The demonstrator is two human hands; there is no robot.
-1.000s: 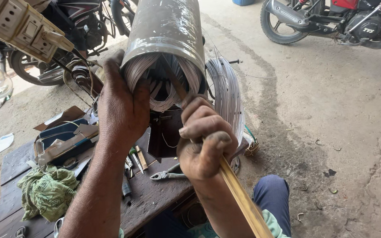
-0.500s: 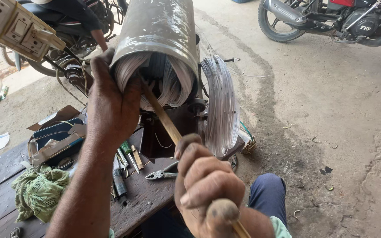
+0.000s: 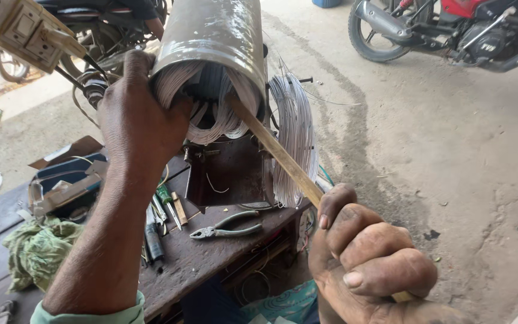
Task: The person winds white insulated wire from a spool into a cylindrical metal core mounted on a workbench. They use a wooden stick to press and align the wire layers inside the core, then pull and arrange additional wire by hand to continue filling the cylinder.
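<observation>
Left hand [image 3: 136, 114] clamped on the rim of the metal cylinder [image 3: 211, 45] at 11 o'clock, fingers curled tight over the white wire windings [image 3: 223, 117] spilling from its open end. Right hand [image 3: 370, 258], at 5 o'clock, fisted shut around a wooden stick [image 3: 277, 153] whose tip sat inside the cylinder mouth against the windings. Pliers [image 3: 226, 227] lay on the bench [image 3: 199, 258] below; a wire coil [image 3: 295, 135] hung just right of the cylinder.

The left hand [image 3: 136, 117] grips the rim of a metal cylinder [image 3: 211, 36] with wire windings; the right hand [image 3: 370, 261] holds a wooden stick [image 3: 277, 150] poked inside.
</observation>
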